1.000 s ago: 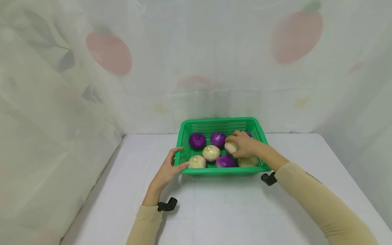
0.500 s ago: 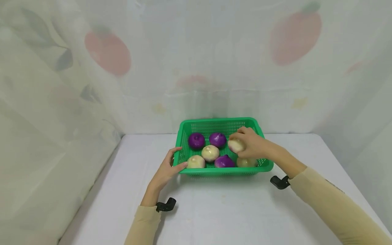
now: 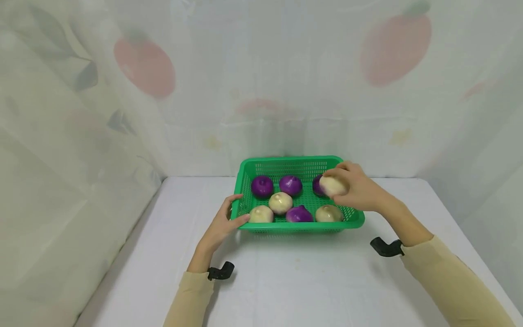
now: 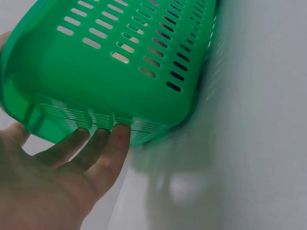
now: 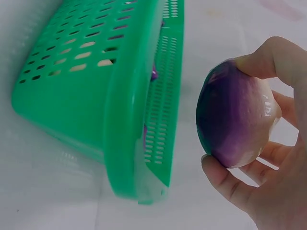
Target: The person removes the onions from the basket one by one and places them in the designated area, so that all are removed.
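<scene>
A green plastic basket (image 3: 302, 225) stands on the table, holding several turnips, some purple side up, some cream side up. At its left end my left hand (image 3: 218, 228) grips the rim near the front corner; the left wrist view shows fingertips (image 4: 120, 136) against the slotted wall. My right hand (image 3: 359, 188) holds a turnip (image 3: 333, 185) between thumb and fingers, raised over the basket's right end. The right wrist view shows this turnip (image 5: 235, 115) half purple, half cream. It partly hides a purple turnip (image 3: 318, 185) behind it; a cream one (image 3: 328, 213) lies at front right.
White cloth covers the table (image 3: 286, 281), and a printed curtain (image 3: 261, 81) hangs close behind the basket. More turnips lie to the left in the basket, among them a purple one (image 3: 262, 186) and a cream one (image 3: 280, 203).
My right hand has lifted the turnip and carried it rightward from the middle right of the basket toward its right rim. The left hand has stayed on the basket.
</scene>
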`<state>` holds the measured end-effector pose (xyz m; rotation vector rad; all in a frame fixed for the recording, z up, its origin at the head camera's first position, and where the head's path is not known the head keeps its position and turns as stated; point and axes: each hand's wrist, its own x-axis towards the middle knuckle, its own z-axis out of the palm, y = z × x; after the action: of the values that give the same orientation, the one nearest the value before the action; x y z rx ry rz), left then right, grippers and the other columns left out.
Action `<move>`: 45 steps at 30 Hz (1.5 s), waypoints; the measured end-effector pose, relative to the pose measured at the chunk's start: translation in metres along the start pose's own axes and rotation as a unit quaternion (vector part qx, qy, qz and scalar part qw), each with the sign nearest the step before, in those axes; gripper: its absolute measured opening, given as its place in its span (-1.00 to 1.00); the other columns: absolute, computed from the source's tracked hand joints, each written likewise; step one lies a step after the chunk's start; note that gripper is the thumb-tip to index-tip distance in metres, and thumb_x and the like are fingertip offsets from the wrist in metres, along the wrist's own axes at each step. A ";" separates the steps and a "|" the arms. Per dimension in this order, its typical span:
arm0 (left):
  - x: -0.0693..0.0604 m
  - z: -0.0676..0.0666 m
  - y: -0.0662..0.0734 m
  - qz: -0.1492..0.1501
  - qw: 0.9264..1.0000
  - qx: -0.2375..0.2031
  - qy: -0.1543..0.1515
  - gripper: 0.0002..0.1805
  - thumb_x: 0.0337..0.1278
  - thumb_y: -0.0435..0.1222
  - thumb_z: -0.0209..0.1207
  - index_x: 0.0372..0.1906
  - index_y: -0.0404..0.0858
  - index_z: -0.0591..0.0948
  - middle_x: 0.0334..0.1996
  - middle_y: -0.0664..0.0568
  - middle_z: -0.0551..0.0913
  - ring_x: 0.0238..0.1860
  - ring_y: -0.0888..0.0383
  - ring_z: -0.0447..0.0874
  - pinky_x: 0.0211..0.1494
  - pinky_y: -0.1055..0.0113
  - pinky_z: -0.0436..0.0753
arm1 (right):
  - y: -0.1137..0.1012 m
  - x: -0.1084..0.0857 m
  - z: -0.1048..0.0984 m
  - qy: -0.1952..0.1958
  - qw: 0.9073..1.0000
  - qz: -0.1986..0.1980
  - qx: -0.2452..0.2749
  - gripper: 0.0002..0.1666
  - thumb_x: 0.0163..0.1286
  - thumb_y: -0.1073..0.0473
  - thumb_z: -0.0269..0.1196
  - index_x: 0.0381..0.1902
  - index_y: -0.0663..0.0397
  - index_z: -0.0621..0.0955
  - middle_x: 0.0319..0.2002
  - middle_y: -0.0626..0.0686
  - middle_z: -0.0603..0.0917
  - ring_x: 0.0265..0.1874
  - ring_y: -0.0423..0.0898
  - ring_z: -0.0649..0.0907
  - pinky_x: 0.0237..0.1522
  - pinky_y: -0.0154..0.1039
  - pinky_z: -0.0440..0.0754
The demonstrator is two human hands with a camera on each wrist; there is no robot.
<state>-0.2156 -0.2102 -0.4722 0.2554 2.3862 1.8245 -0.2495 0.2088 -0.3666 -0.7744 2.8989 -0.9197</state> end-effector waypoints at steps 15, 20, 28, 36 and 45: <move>0.000 -0.001 -0.001 0.003 1.000 -0.001 -0.006 -0.19 0.26 0.01 0.36 0.51 0.16 0.21 0.53 -0.05 0.14 0.49 -0.19 0.22 0.41 -0.25 0.27 | 0.023 -0.021 -0.029 0.093 0.994 0.053 0.036 -0.32 0.19 0.23 0.42 0.30 0.01 0.54 0.26 0.24 0.32 0.11 0.23 0.35 -0.22 -0.04 0.54; -0.002 -0.001 0.000 0.003 1.000 -0.005 -0.006 -0.18 0.25 0.00 0.36 0.52 0.14 0.21 0.55 -0.03 0.12 0.52 -0.20 0.15 0.43 -0.27 0.24 | 0.037 -0.020 -0.031 0.101 0.992 0.069 0.031 -0.30 0.26 0.17 0.38 0.36 0.10 0.49 0.31 0.33 0.26 0.14 0.29 0.31 -0.25 -0.03 0.51; -0.001 -0.001 0.000 0.000 1.000 -0.003 -0.001 -0.14 0.23 0.02 0.38 0.53 0.09 0.20 0.56 -0.03 0.08 0.55 -0.23 0.03 0.45 -0.32 0.15 | 0.059 -0.015 -0.028 0.113 0.989 0.090 0.027 -0.25 0.25 0.13 0.39 0.37 0.17 0.47 0.27 0.38 0.29 0.14 0.31 0.27 -0.28 -0.04 0.44; -0.001 -0.001 0.001 0.004 1.000 -0.008 -0.005 -0.17 0.24 0.01 0.37 0.52 0.13 0.22 0.58 -0.02 0.03 0.57 -0.25 -0.05 0.46 -0.33 0.12 | 0.085 -0.011 -0.018 0.132 0.985 0.108 0.031 -0.25 0.21 0.15 0.38 0.34 0.24 0.47 0.28 0.45 0.28 0.17 0.38 0.23 -0.24 0.02 0.38; -0.001 0.000 0.001 0.002 1.000 -0.008 -0.003 -0.16 0.22 0.01 0.39 0.51 0.14 0.22 0.55 -0.02 0.09 0.54 -0.22 0.08 0.43 -0.31 0.20 | 0.109 -0.007 0.001 0.113 0.982 0.142 0.048 -0.22 0.24 0.16 0.37 0.38 0.27 0.42 0.34 0.51 0.21 0.17 0.40 0.22 -0.20 0.10 0.46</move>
<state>-0.2145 -0.2107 -0.4713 0.2633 2.3674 1.8426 -0.2930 0.2881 -0.4278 -0.2523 3.0114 -1.1686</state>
